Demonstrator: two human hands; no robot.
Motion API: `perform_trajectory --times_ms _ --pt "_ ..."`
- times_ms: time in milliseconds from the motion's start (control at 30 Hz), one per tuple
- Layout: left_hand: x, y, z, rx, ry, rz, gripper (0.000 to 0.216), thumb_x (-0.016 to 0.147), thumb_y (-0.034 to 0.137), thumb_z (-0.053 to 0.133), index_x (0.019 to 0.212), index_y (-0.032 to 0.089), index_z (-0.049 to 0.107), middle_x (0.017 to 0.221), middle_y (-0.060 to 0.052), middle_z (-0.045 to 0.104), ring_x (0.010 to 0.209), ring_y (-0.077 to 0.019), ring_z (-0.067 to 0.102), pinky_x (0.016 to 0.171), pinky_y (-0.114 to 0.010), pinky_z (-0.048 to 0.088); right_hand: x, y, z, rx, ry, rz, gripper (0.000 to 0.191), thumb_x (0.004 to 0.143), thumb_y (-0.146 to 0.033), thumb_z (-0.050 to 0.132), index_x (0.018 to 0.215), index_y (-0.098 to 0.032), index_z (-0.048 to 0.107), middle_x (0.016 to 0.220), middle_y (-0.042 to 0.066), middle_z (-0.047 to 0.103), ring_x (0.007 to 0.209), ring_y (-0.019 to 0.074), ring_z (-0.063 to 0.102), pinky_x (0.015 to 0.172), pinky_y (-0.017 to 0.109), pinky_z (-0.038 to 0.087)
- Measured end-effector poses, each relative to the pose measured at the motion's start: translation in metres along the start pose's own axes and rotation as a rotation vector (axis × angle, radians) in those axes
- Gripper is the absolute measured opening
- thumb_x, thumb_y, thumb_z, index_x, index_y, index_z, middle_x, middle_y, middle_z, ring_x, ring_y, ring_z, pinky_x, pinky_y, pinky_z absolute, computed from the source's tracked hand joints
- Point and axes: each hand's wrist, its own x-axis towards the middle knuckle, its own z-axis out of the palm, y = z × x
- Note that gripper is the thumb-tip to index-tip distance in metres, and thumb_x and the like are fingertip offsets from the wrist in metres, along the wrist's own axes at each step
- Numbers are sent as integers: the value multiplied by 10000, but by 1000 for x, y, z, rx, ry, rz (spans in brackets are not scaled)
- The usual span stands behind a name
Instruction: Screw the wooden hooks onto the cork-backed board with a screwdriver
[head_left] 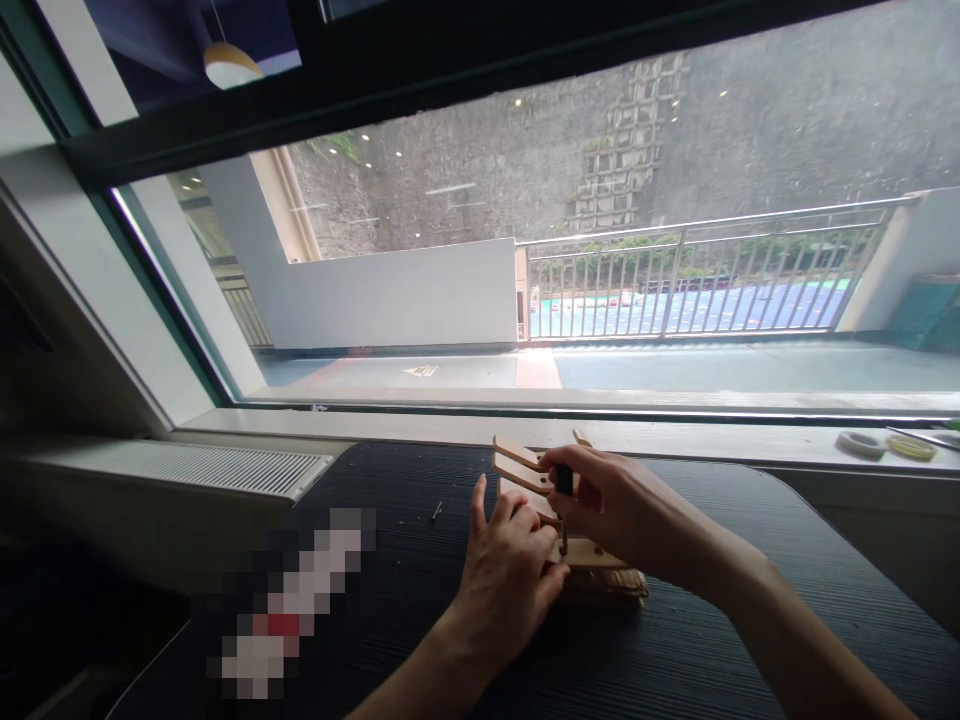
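Observation:
A small wooden model (525,470) made of thin slats stands on the dark table (675,640) near the window. My left hand (506,575) rests on its near side, fingers curled against the wood, pinky raised. My right hand (615,505) is closed round a small black-handled tool (563,482), held upright over the wooden base (604,580). The tool's tip is hidden between my hands.
A tiny screw or nail (436,511) lies on the table left of the model. A blurred-out patch (289,610) covers the table's left part. Two tape rolls (885,445) sit on the sill at right. A vent grille (225,468) lies at left.

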Motion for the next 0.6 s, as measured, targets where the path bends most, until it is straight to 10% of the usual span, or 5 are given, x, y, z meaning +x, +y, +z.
perform_trajectory --times_ms 600 --pt "0 -1 3 -20 28 2 119 775 334 651 865 261 627 929 21 635 1118 -213 458 1116 -544 -14 6 4 6 -77 7 68 151 851 -312 495 962 -230 554 641 -25 578 566 128 484 528 231 332"
